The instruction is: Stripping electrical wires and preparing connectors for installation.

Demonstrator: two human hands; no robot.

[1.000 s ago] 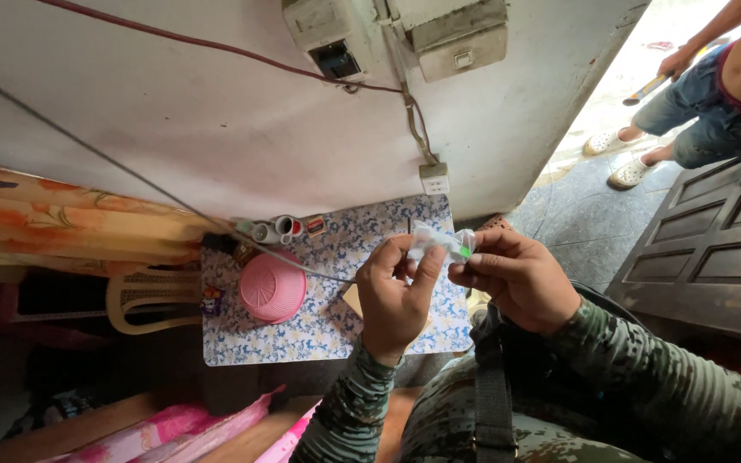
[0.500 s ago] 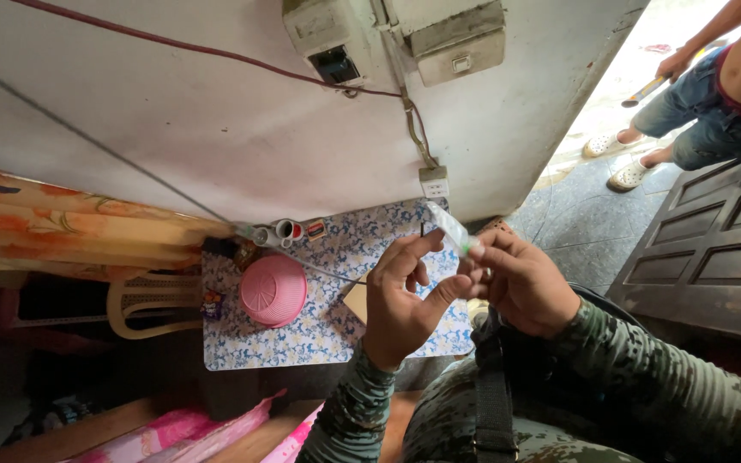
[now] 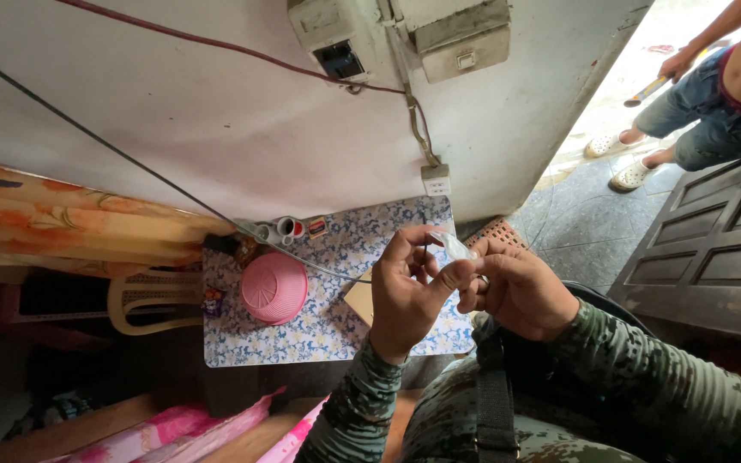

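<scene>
My left hand and my right hand meet above a small table, both pinching a small clear plastic piece between fingertips. The left thumb and forefinger grip its lower end; the right fingers hold it from the other side. Both sleeves are green camouflage. Below the hands lies the table with a blue-and-white floral cover. A pink upturned plastic basket rests on the cover, left of my hands. A tan card-like piece shows partly under my left hand.
Small tubes and bottles stand at the table's far edge by a white wall with a socket, boxes and cables. A beige plastic chair is left. Another person squats at upper right near a dark wooden door.
The clear piece has been turned and lowered between my fingertips; the green bit seen a second ago no longer shows. My hands stay together above the table.
</scene>
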